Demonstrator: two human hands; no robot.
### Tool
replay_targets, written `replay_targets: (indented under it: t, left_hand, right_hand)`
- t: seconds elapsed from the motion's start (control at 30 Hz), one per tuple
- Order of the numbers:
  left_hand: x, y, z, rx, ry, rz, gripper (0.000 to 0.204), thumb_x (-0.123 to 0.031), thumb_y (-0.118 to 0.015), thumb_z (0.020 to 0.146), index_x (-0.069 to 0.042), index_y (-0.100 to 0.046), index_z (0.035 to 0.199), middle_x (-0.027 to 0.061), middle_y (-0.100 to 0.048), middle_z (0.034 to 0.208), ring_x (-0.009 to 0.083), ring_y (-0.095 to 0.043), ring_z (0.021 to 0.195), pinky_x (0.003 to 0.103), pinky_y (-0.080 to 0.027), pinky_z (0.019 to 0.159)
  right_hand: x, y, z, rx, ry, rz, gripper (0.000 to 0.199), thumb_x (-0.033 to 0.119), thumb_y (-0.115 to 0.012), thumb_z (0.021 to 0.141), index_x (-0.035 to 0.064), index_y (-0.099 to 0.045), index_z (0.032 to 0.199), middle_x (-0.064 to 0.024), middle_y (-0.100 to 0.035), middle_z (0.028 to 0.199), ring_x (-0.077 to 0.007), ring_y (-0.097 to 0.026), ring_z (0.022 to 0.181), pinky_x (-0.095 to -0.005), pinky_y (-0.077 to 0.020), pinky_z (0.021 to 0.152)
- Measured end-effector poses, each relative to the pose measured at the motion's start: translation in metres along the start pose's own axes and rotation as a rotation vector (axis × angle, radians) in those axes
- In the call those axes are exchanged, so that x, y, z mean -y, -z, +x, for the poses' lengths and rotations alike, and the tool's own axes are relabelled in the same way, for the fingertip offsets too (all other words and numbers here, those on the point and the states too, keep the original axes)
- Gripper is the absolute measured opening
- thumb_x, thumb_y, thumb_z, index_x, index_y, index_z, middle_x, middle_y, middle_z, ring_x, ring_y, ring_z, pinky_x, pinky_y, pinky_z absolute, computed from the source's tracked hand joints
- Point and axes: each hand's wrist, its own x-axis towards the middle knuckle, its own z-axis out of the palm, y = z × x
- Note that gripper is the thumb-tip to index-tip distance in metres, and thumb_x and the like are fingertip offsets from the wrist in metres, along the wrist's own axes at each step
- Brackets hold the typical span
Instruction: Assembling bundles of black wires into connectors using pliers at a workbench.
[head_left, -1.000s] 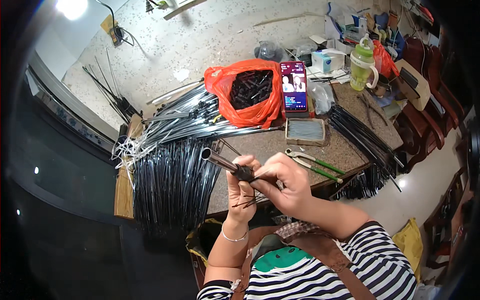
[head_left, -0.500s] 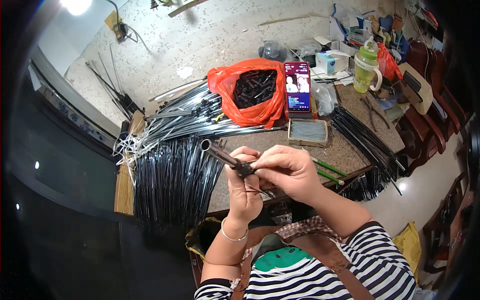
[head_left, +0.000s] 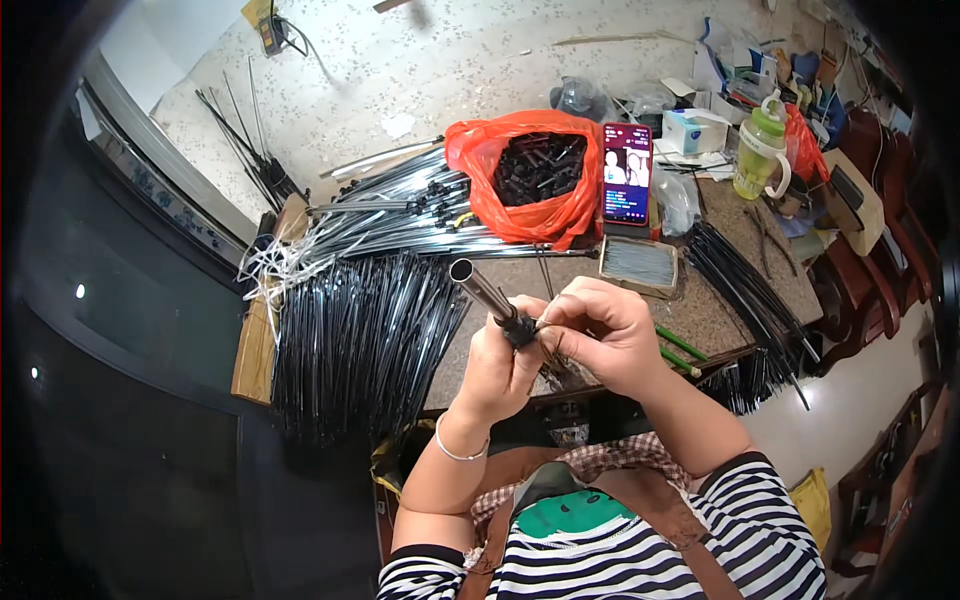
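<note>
— How much room is there on the brown stone-topped desk [head_left: 700,320]?

— Little; the loose black rods [head_left: 360,340] overhang its left edge.

— And the short silver metal tube with a black end-fitting [head_left: 487,298]?

— Above the near edge, open end slanting up-left. The left hand [head_left: 500,365] grasps the fitting; the right hand [head_left: 600,335] pinches something thin there.

— The surroundings?

— An orange plastic bag of black parts [head_left: 530,185]; a speckled floor [head_left: 450,70].

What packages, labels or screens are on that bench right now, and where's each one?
Phone: propped upright behind the hands, right of the orange bag; lit screen, pink and dark.
Orange bag: plastic, open, at the bench's back, filled with small black parts.
Box: small, white and blue, back right.
Bottle: green, white lid and handle, right of the box.
Tray: shallow, rectangular, below the phone.
</note>
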Motion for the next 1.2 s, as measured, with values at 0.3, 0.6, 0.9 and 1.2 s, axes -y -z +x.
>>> replay_targets:
  t: [0.3,0.6,0.9,1.2]
  left_hand:
    - [-0.007,-0.005,0.002,0.129,0.194,-0.472,0.015,-0.004,-0.058,0.066,-0.002,-0.048,0.076,0.0030,-0.051,0.071,0.0084,-0.047,0.061,0.021,-0.038,0.054]
    - [-0.033,-0.027,0.001,-0.240,-0.008,-0.341,0.030,0.004,-0.049,0.070,0.005,-0.043,0.100,-0.0011,-0.047,0.059,0.0031,-0.041,0.053,0.016,-0.034,0.047]
    - [-0.008,-0.015,-0.007,-0.203,-0.150,0.344,0.037,0.002,-0.056,0.064,-0.001,-0.034,0.094,0.0028,-0.040,0.050,0.0070,-0.037,0.040,0.018,-0.032,0.039]
    - [-0.006,0.030,-0.015,-0.341,0.307,-0.368,0.017,0.001,-0.051,0.067,0.003,-0.048,0.084,0.0020,-0.047,0.053,0.0050,-0.042,0.043,0.016,-0.036,0.042]
  right_hand:
    - [0.022,0.002,0.000,0.036,0.090,-0.390,0.037,0.014,-0.068,0.051,0.0035,-0.046,0.079,-0.0031,-0.042,0.065,-0.0132,-0.041,0.059,-0.0216,-0.0338,0.052]
    - [0.032,-0.008,-0.020,-0.236,0.707,-1.126,0.029,0.014,-0.062,0.057,0.0064,-0.055,0.084,-0.0030,-0.052,0.079,-0.0207,-0.045,0.081,-0.0301,-0.0347,0.065]
    - [0.009,-0.001,-0.030,-0.006,0.380,-0.515,0.022,0.000,-0.059,0.060,0.0032,-0.052,0.081,-0.0076,-0.051,0.067,-0.0193,-0.051,0.055,-0.0247,-0.0411,0.046]
    - [-0.042,0.060,-0.095,0.098,-0.327,-1.250,0.058,0.011,-0.064,0.056,0.0058,-0.038,0.107,-0.0175,-0.040,0.102,-0.0285,-0.038,0.096,-0.0372,-0.0330,0.079]
